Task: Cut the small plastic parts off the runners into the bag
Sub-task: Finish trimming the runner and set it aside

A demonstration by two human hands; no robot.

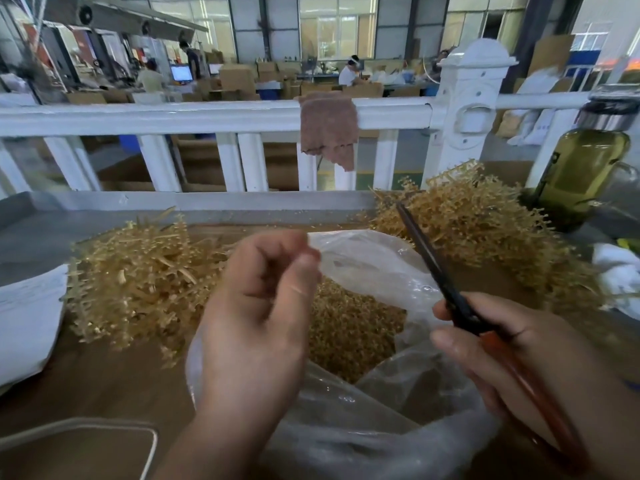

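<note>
Tan plastic covers much of the wooden table (86, 375) in the head view. A left heap of runners (138, 278) looks mostly stripped to bare sticks, and a right heap of runners (478, 230) bristles with small parts. Between them stands a clear plastic bag (381, 268), mouth open, holding a mound of cut parts (346, 330).

The left hand (256, 306) hangs over the bag's left side, fingers curled in toward the thumb near the rim. Motion blur prevents saying whether they pinch the film, a runner or nothing. The right hand (512, 348) grips scissors (446, 282) by the reddish handles, fingers wrapped round them. The blades are together and point up toward the right heap of runners. An olive glass bottle (581, 174) stands behind that heap. A brown cloth (329, 129) hangs on the white railing (207, 116).

Assessment: no runner is seen at the blades, so the step in hand appears to be fetching the next one. Recommended: take one from the right heap of runners and hold it low over the open mouth. Cut close to each part so that pieces drop inside. Keep fingertips clear of the blades.
</note>
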